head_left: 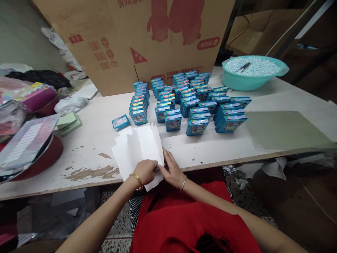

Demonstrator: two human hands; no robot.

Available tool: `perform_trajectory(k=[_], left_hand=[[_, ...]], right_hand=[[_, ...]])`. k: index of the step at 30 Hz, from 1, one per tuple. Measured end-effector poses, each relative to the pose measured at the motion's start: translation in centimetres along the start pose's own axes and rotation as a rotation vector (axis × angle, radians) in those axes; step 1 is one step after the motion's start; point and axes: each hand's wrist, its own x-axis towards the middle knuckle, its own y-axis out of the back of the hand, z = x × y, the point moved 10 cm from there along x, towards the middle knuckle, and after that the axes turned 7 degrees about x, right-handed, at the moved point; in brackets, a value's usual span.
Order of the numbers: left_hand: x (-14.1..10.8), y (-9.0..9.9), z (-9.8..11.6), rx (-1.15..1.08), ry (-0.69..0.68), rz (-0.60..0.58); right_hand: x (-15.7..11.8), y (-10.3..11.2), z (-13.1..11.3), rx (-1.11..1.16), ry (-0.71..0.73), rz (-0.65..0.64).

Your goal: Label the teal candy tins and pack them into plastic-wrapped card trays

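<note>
"CARAMELO" on blue packets (197, 128)

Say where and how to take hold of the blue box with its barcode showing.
Pinch the blue box across its long edges at the left end, probably best from the left: that end is free, while upright blue boxes stand beyond its right end and white sheets come close in front.

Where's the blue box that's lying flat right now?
In the head view, the blue box lies left of centre on the table, beyond the white sheets and beside the leftmost row of upright boxes.
</note>
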Motion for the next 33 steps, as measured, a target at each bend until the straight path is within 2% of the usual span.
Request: perform_trajectory(k=[3, 5, 8, 10, 14, 16, 19, 22, 23, 26, 28, 31, 33], left_hand=[[0.7, 0.1, 0.1, -0.042, 0.019, -0.042], [0.7, 0.2, 0.8, -0.071, 0.032, -0.031], [0.0, 1.0, 2.2, -0.240, -0.014, 0.038], [-0.4, 3.2, 1.6, -0.344, -0.040, 0.186], [-1.3, 9.8, -3.8, -0.258, -0.020, 0.686], [-0.8, 11.0, -5.5, -0.149, -0.089, 0.733], [-0.5, 10.4, -5.7, -0.047, -0.156, 0.670], [-1.4, 8.9, -3.9, -0.074, -0.059, 0.617], [-1.5, 7.8, -2.8, -0.106, -0.029, 0.541], [-1.5, 3.4, 1.3, -0.131, -0.014, 0.201], [-1.6, 1.7, 2.4, -0.111, 0.007, 0.086], [-1.9, 1.2, 1.4, -0.190, 0.073, 0.093], [-2.2, 1.4, 0.5, -0.278, 0.057, 0.125]], right_hand=[[1.1, 0.1, 0.5, -0.050, -0.018, 0.016], [1.8, 0.4, 0.7, -0.110, -0.014, 0.006], [2.6, 0.8, 0.8, -0.215, 0.033, -0.138], [2.8, 1.0, 0.6, -0.293, 0.103, -0.262], [3.2, 2.0, 0.4, -0.492, 0.151, -0.342], [3.5, 2.0, 0.5, -0.567, 0.139, -0.350], [3.7, 1.5, 0.5, -0.590, 0.113, -0.353], [3.6, 1.1, 0.8, -0.579, 0.050, -0.349], [3.6, 1.0, 0.9, -0.574, 0.027, -0.346], [3.6, 0.9, 1.5, -0.542, -0.046, -0.323], [3.7, 1.1, 2.0, -0.441, -0.087, -0.302], [3.6, 2.2, 2.6, -0.095, -0.144, -0.228], [3.2, 2.6, 2.9, 0.170, -0.196, -0.196]])
